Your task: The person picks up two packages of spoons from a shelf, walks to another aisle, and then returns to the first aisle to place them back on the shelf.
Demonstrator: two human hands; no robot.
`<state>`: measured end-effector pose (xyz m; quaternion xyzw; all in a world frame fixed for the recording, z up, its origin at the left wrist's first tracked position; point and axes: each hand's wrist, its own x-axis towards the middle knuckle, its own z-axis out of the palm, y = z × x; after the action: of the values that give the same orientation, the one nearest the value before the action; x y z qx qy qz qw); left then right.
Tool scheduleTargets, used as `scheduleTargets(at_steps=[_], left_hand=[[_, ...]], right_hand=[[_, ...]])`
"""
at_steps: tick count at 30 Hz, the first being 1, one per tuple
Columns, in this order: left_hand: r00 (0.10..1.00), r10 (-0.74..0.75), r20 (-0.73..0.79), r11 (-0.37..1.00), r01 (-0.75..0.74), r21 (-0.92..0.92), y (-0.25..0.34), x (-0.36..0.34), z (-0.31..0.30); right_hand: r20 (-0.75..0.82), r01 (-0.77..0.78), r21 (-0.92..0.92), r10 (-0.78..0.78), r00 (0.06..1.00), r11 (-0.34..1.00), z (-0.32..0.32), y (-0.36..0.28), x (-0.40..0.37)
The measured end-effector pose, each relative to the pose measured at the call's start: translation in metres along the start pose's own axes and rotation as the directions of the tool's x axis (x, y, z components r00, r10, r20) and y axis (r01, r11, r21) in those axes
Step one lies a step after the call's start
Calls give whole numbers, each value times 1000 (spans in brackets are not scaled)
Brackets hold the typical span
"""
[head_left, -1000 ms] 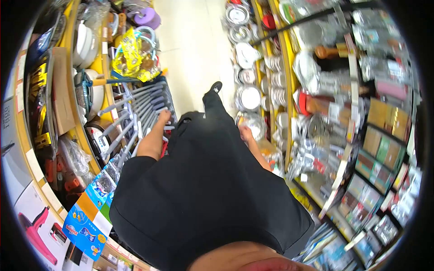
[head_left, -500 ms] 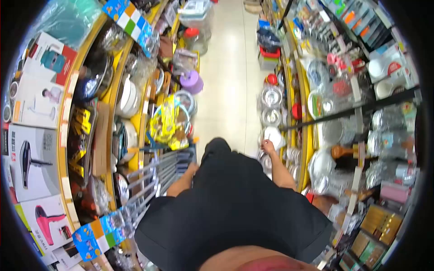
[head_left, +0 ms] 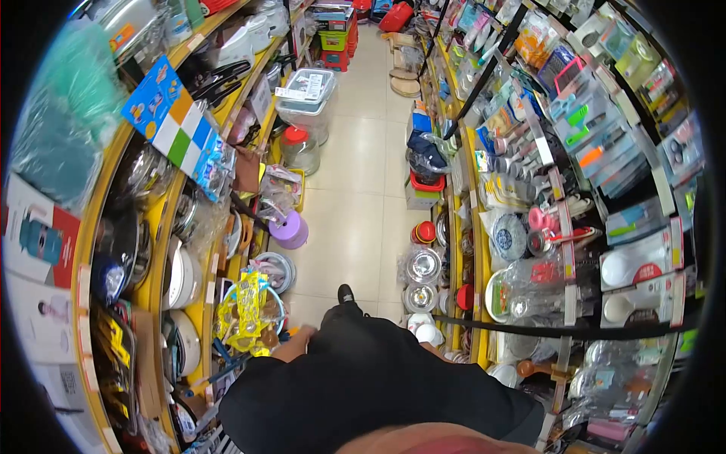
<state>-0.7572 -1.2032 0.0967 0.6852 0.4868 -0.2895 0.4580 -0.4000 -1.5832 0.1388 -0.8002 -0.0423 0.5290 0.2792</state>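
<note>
My left hand hangs low beside the dark clothing. It is close to the yellow plastic packets piled in a light blue basket on the left, and its fingers are too small and blurred to make out. On the other side, only a bit of my right arm shows past the clothing. The right hand itself is hidden, near the white bowls on the floor. Wrapped metal bowls stand just beyond them.
Shelves of boxed and wrapped housewares line the left. The right shelves hold kitchen tools and dishes. Between them runs a tiled aisle. A purple stool, a red-lidded jar and a lidded clear bin edge into it.
The view has tilted up and moved along the aisle, so more floor shows ahead. My right hand, visible before near the white bowls, is now hidden. A shoe has come into sight.
</note>
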Motion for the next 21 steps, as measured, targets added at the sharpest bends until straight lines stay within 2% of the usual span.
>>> scheduleTargets(at_steps=[1, 2, 3, 4, 5, 6, 7, 8, 10, 11, 13, 16, 18, 20, 21], left_hand=[[999, 31, 28, 996, -33, 84, 20, 32, -25], [999, 38, -18, 999, -38, 6, 45, 59, -54], [989, 56, -138, 963, -90, -255, 78, 71, -86], [967, 31, -252, 861, -154, -485, 109, 73, -121], [975, 47, -219, 824, -162, -543, 157, 50, -165], [978, 112, -176, 815, -191, -547, 179, 69, -188], [965, 164, -205, 808, -250, -533, 203, 77, -208], [947, 218, -237, 796, -313, -518, 227, 80, -225], [930, 319, -184, 842, -367, -396, 262, 92, -258], [936, 307, -171, 852, -350, -389, 276, 94, -270], [925, 320, -204, 864, -373, -339, 280, 117, -284], [942, 135, -306, 868, -262, -423, 252, 167, -285], [973, -33, -229, 922, -59, -383, 231, 179, -285], [955, 10, -296, 951, -101, -292, 215, 175, -277], [973, -64, -220, 931, -21, -365, 225, 158, -287]], right_hand=[[3, -6, 6, 6, 1000, 1000, -7, -14, 2], [8, -14, 21, 14, 1000, 1000, -14, -27, 7], [16, -20, 41, 20, 1000, 999, -22, -44, 11], [18, -38, 97, 36, 999, 995, -31, -66, 22], [17, -55, 158, 53, 998, 986, -39, -86, 35], [22, -78, 208, 76, 997, 975, -42, -111, 47], [-103, -29, 352, 70, 992, 936, -43, -168, 24], [-102, -92, 315, 130, 986, 945, -47, -191, 43], [-100, -27, 425, 76, 992, 905, -48, -237, 72], [-114, -12, 438, 69, 991, 899, -47, -258, 85], [-139, -6, 409, 69, 988, 912, -47, -292, 121], [-205, 199, 176, -162, 965, 964, -53, -288, 211], [-146, 118, 90, -104, 984, 989, -78, -336, 209], [-62, 4, 122, 4, 998, 993, -104, -367, 240], [-31, -72, 158, 77, 997, 985, -117, -385, 257]])
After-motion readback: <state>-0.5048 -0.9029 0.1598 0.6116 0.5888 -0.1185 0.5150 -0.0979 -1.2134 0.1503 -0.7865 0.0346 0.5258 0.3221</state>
